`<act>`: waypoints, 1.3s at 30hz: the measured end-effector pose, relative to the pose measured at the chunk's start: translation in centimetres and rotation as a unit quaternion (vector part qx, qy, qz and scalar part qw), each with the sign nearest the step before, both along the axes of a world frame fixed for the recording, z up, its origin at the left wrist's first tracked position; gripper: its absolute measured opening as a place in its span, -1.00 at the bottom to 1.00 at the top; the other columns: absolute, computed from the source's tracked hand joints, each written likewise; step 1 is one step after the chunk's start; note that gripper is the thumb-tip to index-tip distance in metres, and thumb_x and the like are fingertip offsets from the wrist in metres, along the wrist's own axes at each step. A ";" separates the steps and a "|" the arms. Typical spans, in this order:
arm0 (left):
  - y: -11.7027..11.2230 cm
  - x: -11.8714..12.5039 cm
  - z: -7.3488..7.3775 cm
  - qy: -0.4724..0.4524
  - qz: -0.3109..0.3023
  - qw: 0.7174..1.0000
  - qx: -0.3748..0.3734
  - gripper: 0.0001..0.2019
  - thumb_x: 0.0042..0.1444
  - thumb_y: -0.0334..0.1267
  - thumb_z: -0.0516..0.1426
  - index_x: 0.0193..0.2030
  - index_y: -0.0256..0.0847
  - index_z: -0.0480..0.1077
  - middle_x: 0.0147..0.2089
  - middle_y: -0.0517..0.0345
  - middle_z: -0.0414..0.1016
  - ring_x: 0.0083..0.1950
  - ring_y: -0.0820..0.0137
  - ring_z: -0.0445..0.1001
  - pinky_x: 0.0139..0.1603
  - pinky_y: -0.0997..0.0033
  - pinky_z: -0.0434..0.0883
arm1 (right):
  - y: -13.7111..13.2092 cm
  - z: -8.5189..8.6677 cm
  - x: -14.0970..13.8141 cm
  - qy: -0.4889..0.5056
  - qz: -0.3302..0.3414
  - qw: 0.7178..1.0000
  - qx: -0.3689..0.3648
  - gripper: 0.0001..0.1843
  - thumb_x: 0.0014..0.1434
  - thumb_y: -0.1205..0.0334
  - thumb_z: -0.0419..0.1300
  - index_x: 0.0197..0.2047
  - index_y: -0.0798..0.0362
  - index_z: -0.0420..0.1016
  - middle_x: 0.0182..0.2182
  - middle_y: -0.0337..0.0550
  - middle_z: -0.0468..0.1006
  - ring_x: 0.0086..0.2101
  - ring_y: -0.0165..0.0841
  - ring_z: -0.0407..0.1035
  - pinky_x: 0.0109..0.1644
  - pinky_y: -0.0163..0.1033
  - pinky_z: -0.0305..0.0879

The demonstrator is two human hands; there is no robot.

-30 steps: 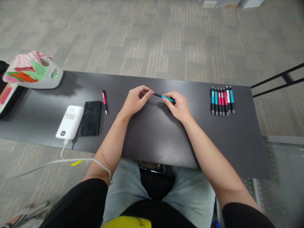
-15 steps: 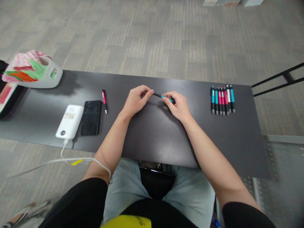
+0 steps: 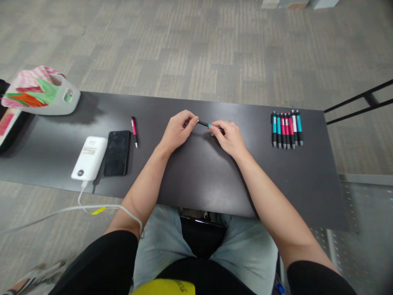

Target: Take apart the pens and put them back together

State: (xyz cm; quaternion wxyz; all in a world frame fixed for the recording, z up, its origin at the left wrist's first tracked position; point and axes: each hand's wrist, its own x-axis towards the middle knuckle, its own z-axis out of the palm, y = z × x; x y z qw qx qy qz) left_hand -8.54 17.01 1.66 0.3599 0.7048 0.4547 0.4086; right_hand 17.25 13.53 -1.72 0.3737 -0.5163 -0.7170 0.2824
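Observation:
Both hands hold one pen [image 3: 203,123] with a black grip section and a teal part, level above the dark table [image 3: 202,172]. My left hand [image 3: 181,129] pinches its tip end between thumb and fingers. Around the teal end, my right hand [image 3: 227,135] is closed, hiding most of that part. To the left, a red and black pen [image 3: 134,132] lies alone. Over on the right, several teal, red and white pens [image 3: 287,129] lie side by side in a row, tips toward me.
Left of the single pen lie a black phone [image 3: 117,153] and a white power bank [image 3: 89,158]. A white cable [image 3: 101,206] runs from the power bank across my left arm. A white basket [image 3: 69,100] with a colourful cloth stands at the far left.
My right fingers have shifted slightly on the pen, so less of its teal part shows. The left hand keeps its pinch; the other things lie as before.

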 end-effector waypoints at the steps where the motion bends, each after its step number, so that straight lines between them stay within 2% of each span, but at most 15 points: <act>1: 0.0 0.0 -0.1 0.000 0.003 1.000 -0.001 -0.26 0.44 0.71 0.29 -0.28 0.03 0.55 -0.26 0.06 0.63 -0.19 0.11 0.48 -0.06 0.04 0.46 | -0.1 0.0 0.0 0.003 -0.006 1.000 0.004 -0.41 0.62 -0.57 0.36 0.01 -0.22 0.80 -0.19 -0.08 0.84 -0.13 0.05 0.70 0.21 0.19 0.59; 4: 0.2 -0.1 -0.6 -0.003 0.005 1.000 -0.010 -0.27 0.43 0.70 0.31 -0.28 0.04 0.55 -0.29 0.08 0.61 -0.20 0.10 0.47 -0.07 0.05 0.46 | -0.4 0.2 -0.2 0.000 -0.024 1.000 0.013 -0.48 0.57 -0.49 0.47 0.04 -0.21 0.80 -0.06 -0.04 0.89 -0.07 0.07 0.70 0.21 0.19 0.60; 7: 0.2 -0.2 -1.0 -0.004 0.001 1.000 -0.009 -0.33 0.47 0.62 0.33 -0.26 0.04 0.56 -0.27 0.08 0.62 -0.17 0.09 0.51 -0.03 0.04 0.50 | -0.5 0.5 -0.3 -0.011 -0.029 0.999 0.018 -0.48 0.65 -0.47 0.38 -0.01 -0.20 0.80 -0.03 0.00 0.91 0.01 0.11 0.73 0.26 0.23 0.57; 10: 0.2 -0.2 -1.3 0.006 -0.002 1.000 0.006 -0.44 0.56 0.45 0.33 -0.24 0.03 0.57 -0.22 0.06 0.64 -0.13 0.09 0.56 0.02 0.04 0.54 | -0.3 0.4 -0.3 -0.015 -0.020 1.000 0.014 -0.43 0.68 -0.50 0.32 -0.03 -0.21 0.81 -0.02 0.01 0.92 0.05 0.14 0.75 0.28 0.24 0.56; 14: 0.0 -0.1 -1.2 0.014 -0.012 1.000 0.023 -0.51 0.62 0.32 0.31 -0.23 0.03 0.57 -0.17 0.04 0.66 -0.09 0.08 0.58 0.08 0.01 0.57 | -0.1 0.2 0.0 -0.008 -0.004 1.000 0.011 -0.36 0.69 -0.56 0.25 -0.03 -0.21 0.82 -0.13 -0.02 0.89 -0.03 0.11 0.77 0.28 0.23 0.56; 19: -0.3 0.1 -0.8 -0.003 -0.015 0.999 0.042 -0.46 0.60 0.42 0.32 -0.23 0.04 0.59 -0.15 0.00 0.65 -0.08 0.04 0.59 0.09 -0.04 0.57 | 0.1 0.2 0.1 0.000 0.005 1.000 -0.014 -0.31 0.67 -0.63 0.24 -0.06 -0.22 0.82 -0.32 -0.12 0.80 -0.16 0.04 0.75 0.27 0.19 0.59; 24: -0.3 0.1 -0.6 0.011 -0.015 0.999 0.038 -0.45 0.61 0.42 0.32 -0.23 0.04 0.60 -0.13 -0.01 0.68 -0.06 0.03 0.61 0.09 -0.04 0.60 | -0.1 0.7 0.0 0.018 -0.003 0.999 -0.029 -0.35 0.62 -0.62 0.34 -0.10 -0.22 0.82 -0.37 -0.16 0.77 -0.21 0.01 0.75 0.21 0.15 0.64; 27: 0.0 -0.1 -0.7 0.012 -0.005 0.999 0.036 -0.48 0.60 0.39 0.34 -0.21 0.03 0.61 -0.13 0.00 0.70 -0.05 0.05 0.63 0.11 -0.01 0.61 | -0.2 0.8 0.0 0.060 -0.022 0.997 -0.036 -0.37 0.52 -0.62 0.45 -0.08 -0.20 0.82 -0.26 -0.11 0.84 -0.17 0.02 0.76 0.16 0.16 0.69; 29: 0.1 -0.3 -0.9 0.013 0.002 0.999 0.042 -0.51 0.60 0.35 0.35 -0.19 0.03 0.62 -0.13 0.01 0.73 -0.04 0.06 0.65 0.12 0.01 0.63 | 0.0 0.5 0.1 0.108 -0.045 0.992 -0.039 -0.33 0.39 -0.65 0.55 -0.02 -0.19 0.80 -0.17 -0.09 0.86 -0.14 0.01 0.75 0.10 0.13 0.71; 33: 0.0 -0.3 -1.0 0.041 0.003 0.998 0.056 -0.64 0.61 0.19 0.33 -0.11 0.00 0.67 -0.09 0.05 0.79 -0.04 0.11 0.70 0.15 0.07 0.68 | 0.9 -0.3 0.6 0.243 -0.097 0.964 -0.046 -0.19 0.12 -0.66 0.72 -0.02 -0.19 0.65 -0.18 -0.20 0.74 -0.18 -0.14 0.66 -0.07 -0.04 0.65; 36: -0.6 0.2 -0.8 0.077 -0.052 0.994 0.051 -0.73 0.57 0.10 0.36 -0.06 -0.01 0.71 -0.08 0.06 0.81 -0.08 0.13 0.73 0.14 0.07 0.71 | 1.4 -0.1 0.6 0.321 -0.119 0.937 -0.072 -0.18 0.06 -0.59 0.79 -0.04 -0.20 0.58 -0.25 -0.28 0.63 -0.24 -0.23 0.57 -0.15 -0.11 0.59; 39: -1.1 0.6 -0.8 0.104 -0.123 0.985 0.059 -0.77 0.54 0.07 0.37 -0.02 0.02 0.78 -0.09 0.05 0.82 -0.14 0.10 0.75 0.17 -0.02 0.72 | 1.2 0.7 0.3 0.346 -0.131 0.924 -0.098 -0.19 0.03 -0.58 0.79 -0.08 -0.19 0.58 -0.29 -0.29 0.62 -0.29 -0.26 0.51 -0.25 -0.14 0.52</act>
